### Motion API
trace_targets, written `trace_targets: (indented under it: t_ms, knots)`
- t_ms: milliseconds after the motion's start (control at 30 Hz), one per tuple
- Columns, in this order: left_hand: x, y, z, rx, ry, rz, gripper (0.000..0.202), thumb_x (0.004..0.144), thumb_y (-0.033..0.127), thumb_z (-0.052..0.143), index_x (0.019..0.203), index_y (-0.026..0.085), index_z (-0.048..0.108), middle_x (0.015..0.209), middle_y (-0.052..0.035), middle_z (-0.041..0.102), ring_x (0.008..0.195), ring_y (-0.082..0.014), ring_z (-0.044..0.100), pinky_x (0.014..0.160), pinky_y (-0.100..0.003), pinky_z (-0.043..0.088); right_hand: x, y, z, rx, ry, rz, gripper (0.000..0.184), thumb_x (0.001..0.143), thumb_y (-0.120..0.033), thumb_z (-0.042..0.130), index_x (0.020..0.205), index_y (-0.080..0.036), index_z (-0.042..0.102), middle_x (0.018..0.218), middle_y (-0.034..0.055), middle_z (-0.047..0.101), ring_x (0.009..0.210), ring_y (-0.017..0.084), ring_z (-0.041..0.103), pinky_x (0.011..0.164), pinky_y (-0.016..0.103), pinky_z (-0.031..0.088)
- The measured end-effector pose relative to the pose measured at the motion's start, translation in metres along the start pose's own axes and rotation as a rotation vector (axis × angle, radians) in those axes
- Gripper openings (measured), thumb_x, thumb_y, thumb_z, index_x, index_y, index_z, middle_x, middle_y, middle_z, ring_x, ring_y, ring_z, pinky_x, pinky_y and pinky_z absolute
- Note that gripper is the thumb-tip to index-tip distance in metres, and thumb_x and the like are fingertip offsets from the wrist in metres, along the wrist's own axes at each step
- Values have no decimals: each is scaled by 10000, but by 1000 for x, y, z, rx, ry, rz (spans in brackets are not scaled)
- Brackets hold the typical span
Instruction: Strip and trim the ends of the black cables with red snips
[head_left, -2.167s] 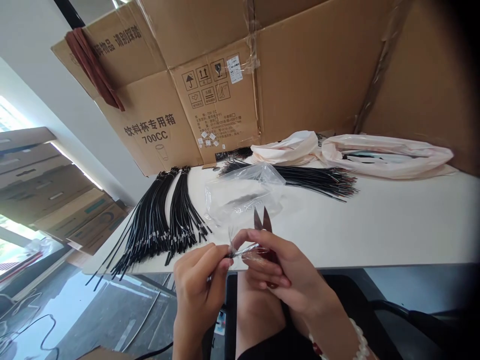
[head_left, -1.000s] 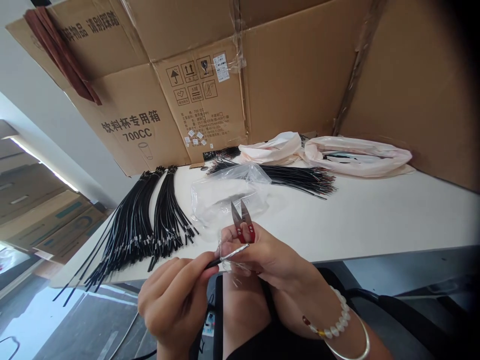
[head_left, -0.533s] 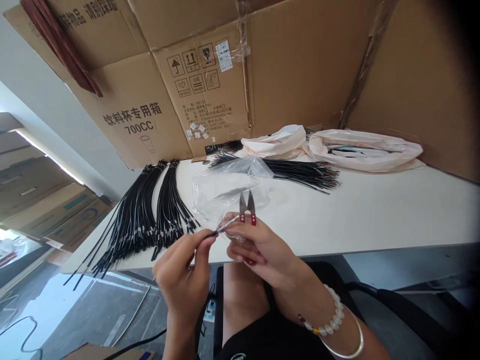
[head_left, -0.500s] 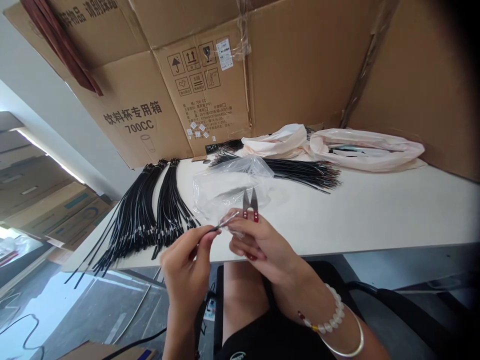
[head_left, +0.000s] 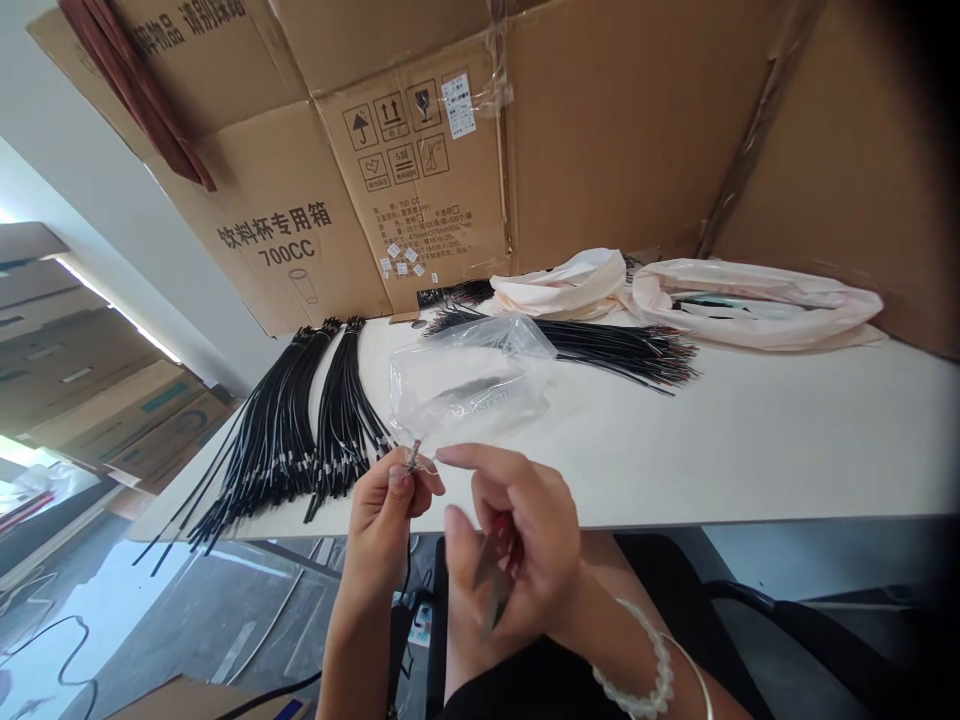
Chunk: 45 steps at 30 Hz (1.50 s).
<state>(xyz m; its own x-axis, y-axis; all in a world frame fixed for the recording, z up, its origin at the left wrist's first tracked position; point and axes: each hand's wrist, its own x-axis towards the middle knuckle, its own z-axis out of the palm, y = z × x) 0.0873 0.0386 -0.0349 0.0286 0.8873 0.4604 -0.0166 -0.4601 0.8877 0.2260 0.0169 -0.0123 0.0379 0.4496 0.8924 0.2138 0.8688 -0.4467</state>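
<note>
My left hand (head_left: 386, 505) pinches a black cable (head_left: 409, 565) just below its end. Frayed, silvery strands (head_left: 414, 457) stick up past the thumb and forefinger. Just to the right is my right hand (head_left: 525, 520), its index finger stretched toward those strands and its thumb apart. Small thread snips (head_left: 495, 585) with red handles are held in the palm under curled fingers, blades pointing down and blurred. Whether the right fingertip touches the strands I cannot tell. Behind the hands a clear plastic bag (head_left: 472, 375) lies on the white table (head_left: 750, 430).
Two bundles of black cables (head_left: 259, 430) hang toward the table's front left edge. Another cable bundle (head_left: 622, 350) lies at the back, beside rolled-down pale bags (head_left: 757, 300). Tall cardboard (head_left: 600, 130) stands behind the table. A black chair armrest (head_left: 795, 620) is at lower right.
My left hand has turned so the cable end points up, its strands now splayed. My right hand has drawn back and rotated; the snips' blades swung from pointing up to pointing down.
</note>
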Motion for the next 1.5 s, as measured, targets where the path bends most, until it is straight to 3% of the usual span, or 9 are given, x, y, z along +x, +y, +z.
trace_targets:
  t_ms: [133,300,467,733,933,1167,1367,1433,1500]
  knots:
    - [-3,0,-3,-14,3,-22,500,918,576,533,653,168,646,555,-7,491,500,-91,389,461,-209,337,-2,4,10,-119,21,-45,386,844,-152,585,1224,-175,514,712,-59,672,370,45,344,438,238,360]
    - [-3,3,0,-49,-6,-8,458,896,553,584,672,159,655,555,-3,524,466,-81,403,426,-189,352,-1,6,8,-224,48,-104,143,929,-158,604,1070,-177,595,707,-36,704,408,56,446,479,237,399]
    - [-3,3,1,-55,-21,47,419,886,524,619,684,163,683,557,-3,526,514,-86,450,478,-181,375,0,10,0,-258,14,-224,143,935,-90,558,1065,-123,607,747,10,738,512,76,585,492,252,397]
    - [-9,13,0,9,-156,132,284,959,428,531,857,217,692,693,-28,614,626,-124,550,562,-210,444,-4,9,-15,-223,-134,-227,292,883,-50,519,1143,-181,545,634,-37,679,475,102,544,488,277,368]
    - [-4,25,-8,149,-232,228,263,971,346,502,805,212,656,688,-33,586,625,-146,557,577,-255,457,-10,-1,-15,-136,-162,-166,359,806,21,491,1091,-189,555,526,-77,530,433,91,446,480,278,308]
    - [-6,26,-7,468,41,450,324,888,7,504,989,241,704,834,-11,619,780,-123,534,702,-238,412,-15,-4,4,-7,59,113,232,833,-53,614,757,-234,490,514,-75,428,454,86,328,464,256,306]
    - [-6,15,-8,436,58,438,204,943,116,473,946,208,655,789,-20,595,716,-136,517,645,-258,401,-27,-7,-5,283,62,374,86,889,-167,660,863,-240,621,637,-31,612,497,97,516,445,227,369]
    - [-4,10,-10,387,66,413,174,972,189,464,911,201,626,762,-18,576,683,-132,508,616,-254,397,-26,-6,-9,445,81,482,26,919,-242,650,893,-245,649,611,-34,583,482,90,483,443,224,348]
    - [-2,7,-13,342,70,400,188,987,260,465,880,198,608,737,-12,556,664,-130,498,606,-252,396,-20,-5,-10,548,72,552,101,962,-307,601,920,-247,671,514,-66,441,420,66,337,418,222,252]
